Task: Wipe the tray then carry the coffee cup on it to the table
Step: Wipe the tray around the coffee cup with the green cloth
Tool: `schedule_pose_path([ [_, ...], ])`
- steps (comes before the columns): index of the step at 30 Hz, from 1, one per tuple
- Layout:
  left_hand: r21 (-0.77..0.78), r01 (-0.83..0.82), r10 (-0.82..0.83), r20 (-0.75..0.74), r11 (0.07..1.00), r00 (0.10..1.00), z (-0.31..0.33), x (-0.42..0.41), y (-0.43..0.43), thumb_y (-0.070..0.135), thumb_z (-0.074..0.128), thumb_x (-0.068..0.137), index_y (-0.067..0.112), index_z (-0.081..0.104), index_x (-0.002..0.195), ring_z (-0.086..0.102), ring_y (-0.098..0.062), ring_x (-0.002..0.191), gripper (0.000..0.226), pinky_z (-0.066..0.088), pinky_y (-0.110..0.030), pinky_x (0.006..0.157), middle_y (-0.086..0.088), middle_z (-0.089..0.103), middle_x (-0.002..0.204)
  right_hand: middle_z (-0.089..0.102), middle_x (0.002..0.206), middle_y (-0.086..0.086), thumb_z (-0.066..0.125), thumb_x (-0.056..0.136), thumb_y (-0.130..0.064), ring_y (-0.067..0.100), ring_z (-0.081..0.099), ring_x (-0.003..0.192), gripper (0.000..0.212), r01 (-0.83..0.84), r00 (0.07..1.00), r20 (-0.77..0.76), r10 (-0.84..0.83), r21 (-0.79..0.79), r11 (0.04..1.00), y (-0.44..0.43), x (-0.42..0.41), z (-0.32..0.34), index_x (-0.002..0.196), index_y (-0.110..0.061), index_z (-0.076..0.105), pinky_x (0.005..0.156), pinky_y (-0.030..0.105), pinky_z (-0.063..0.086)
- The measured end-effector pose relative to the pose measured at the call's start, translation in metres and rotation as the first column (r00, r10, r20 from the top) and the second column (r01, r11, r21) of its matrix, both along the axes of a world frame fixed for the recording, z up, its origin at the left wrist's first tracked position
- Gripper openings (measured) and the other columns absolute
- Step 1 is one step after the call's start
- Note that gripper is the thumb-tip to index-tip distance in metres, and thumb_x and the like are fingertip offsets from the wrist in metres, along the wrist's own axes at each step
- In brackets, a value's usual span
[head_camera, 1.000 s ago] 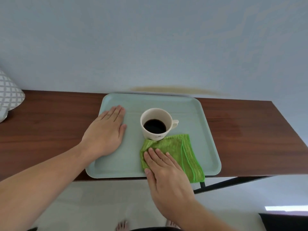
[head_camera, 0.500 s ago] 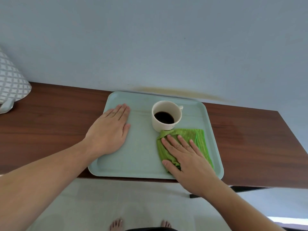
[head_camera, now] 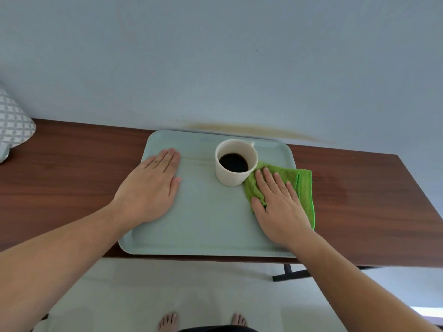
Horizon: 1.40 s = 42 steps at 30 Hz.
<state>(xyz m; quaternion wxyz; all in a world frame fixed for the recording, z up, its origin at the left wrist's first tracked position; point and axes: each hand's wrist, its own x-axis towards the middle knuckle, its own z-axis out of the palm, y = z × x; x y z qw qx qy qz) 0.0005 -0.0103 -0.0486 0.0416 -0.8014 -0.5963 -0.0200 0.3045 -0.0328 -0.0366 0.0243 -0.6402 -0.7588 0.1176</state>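
**Inspector:** Since the earlier frames, the green microfibre cloth [head_camera: 287,185] has travelled from the tray's near edge up along its right edge, and the coffee cup [head_camera: 236,161] now stands closer to the far edge. Confirm the hands.

**Assistant:** The right hand [head_camera: 279,206] lies flat with fingers spread on the cloth, pressing it down, not curled around it. The cloth's right fold overhangs the tray's right rim onto the desk [head_camera: 359,200]. Its left corner touches the base of the cup.

**Inspector:** And the left?

**Assistant:** The left hand [head_camera: 149,188] is open, palm down, fingers together, resting on the pale green tray [head_camera: 206,226] near its left edge. It grips nothing.

**Inspector:** Position of the tray and cup?

**Assistant:** The tray sits on the wooden desk; its near edge is about level with the desk's front edge. The white cup is upright right of the tray's centre, towards the far edge, holding dark coffee, handle pointing away. A patterned object [head_camera: 13,125] stands at the desk's far left corner.
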Motion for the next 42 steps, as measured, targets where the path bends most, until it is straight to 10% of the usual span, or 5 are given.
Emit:
schedule_pose_path([
  [14, -0.03, -0.051, 0.052, 0.033, 0.998, 0.998, -0.003, 0.005, 0.003, 0.044, 0.004, 0.096, 0.008, 0.008, 0.156, 0.01, -0.018, 0.151, 0.07, 0.011, -0.036, 0.123, -0.009, 0.013, 0.165, -0.006, 0.169, -0.002, 0.026, 0.102, -0.034, 0.016, -0.007, 0.154, 0.064, -0.072, 0.997, 0.023, 0.073, -0.059, 0.996, 0.017, 0.008, 0.012, 0.16, -0.027, -0.002, 0.125, 0.036, -0.003],
  [20, -0.042, -0.056, 0.057, 0.029, 0.998, 0.998, -0.004, 0.007, 0.004, 0.042, -0.001, 0.093, 0.007, 0.001, 0.156, 0.002, -0.018, 0.152, 0.072, 0.004, -0.036, 0.123, -0.01, 0.003, 0.165, -0.025, 0.158, -0.028, 0.008, 0.092, -0.049, -0.007, -0.027, 0.144, 0.063, -0.194, 0.981, -0.048, 0.19, -0.102, 0.976, -0.073, 0.017, 0.013, 0.152, -0.049, -0.012, 0.119, 0.022, -0.016],
  [32, -0.044, -0.072, 0.073, 0.03, 0.996, 0.997, -0.002, 0.012, 0.003, 0.044, 0.0, 0.094, 0.006, 0.001, 0.155, 0.002, -0.02, 0.152, 0.072, 0.007, -0.037, 0.123, -0.011, 0.004, 0.165, -0.007, 0.168, 0.007, 0.027, 0.101, -0.032, 0.023, -0.004, 0.155, 0.066, 0.065, 0.997, 0.034, -0.064, -0.056, 0.996, 0.026, -0.005, 0.012, 0.16, -0.021, -0.002, 0.125, 0.04, 0.0],
  [42, -0.03, -0.061, 0.063, 0.065, 0.998, 0.996, -0.002, 0.01, 0.003, 0.043, 0.004, 0.096, 0.006, 0.005, 0.156, 0.003, -0.018, 0.152, 0.071, 0.006, -0.036, 0.123, -0.011, 0.006, 0.165, -0.026, 0.161, -0.015, 0.021, 0.101, -0.042, 0.005, -0.027, 0.147, 0.064, -0.309, 0.95, -0.089, 0.298, -0.148, 0.94, -0.082, -0.08, 0.029, 0.156, -0.036, -0.012, 0.122, 0.031, -0.014],
])
